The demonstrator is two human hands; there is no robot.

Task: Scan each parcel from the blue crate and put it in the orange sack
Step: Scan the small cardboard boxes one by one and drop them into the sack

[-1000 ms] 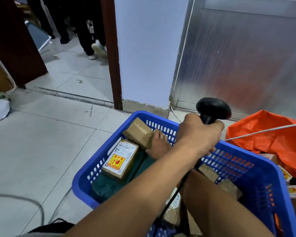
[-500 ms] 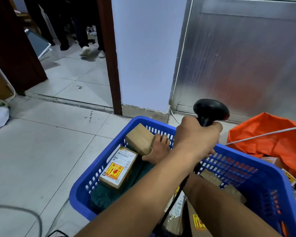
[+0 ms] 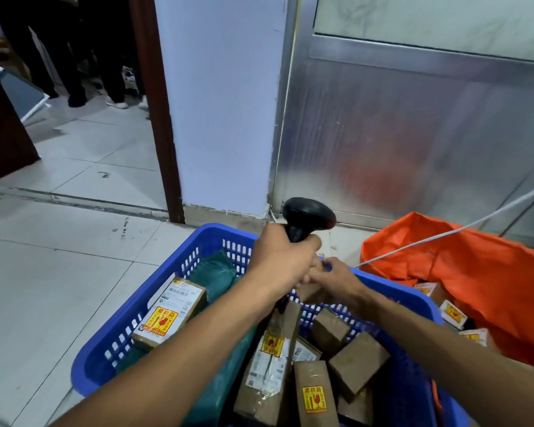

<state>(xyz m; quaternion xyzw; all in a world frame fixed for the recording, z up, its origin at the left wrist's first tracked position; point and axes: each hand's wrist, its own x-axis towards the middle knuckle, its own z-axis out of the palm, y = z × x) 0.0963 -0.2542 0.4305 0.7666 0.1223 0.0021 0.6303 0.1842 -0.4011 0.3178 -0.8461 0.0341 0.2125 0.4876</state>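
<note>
Perforated plastic crate (image 3: 130, 331) — parcels (image 3: 356, 362) seemingly matt cardboard.

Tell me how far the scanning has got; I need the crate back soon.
Done: a few boxes already lie in the orange sack. In hand: the left hand grips the scanner, and the right hand holds a small box, mostly hidden, over the blue crate. Left: at least six boxes and a green bag in the crate.

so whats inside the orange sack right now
A few small brown cardboard parcels with yellow stickers lie in the orange fabric sack's mouth. Anything deeper is covered by its folds and the blue plastic crate.
</note>
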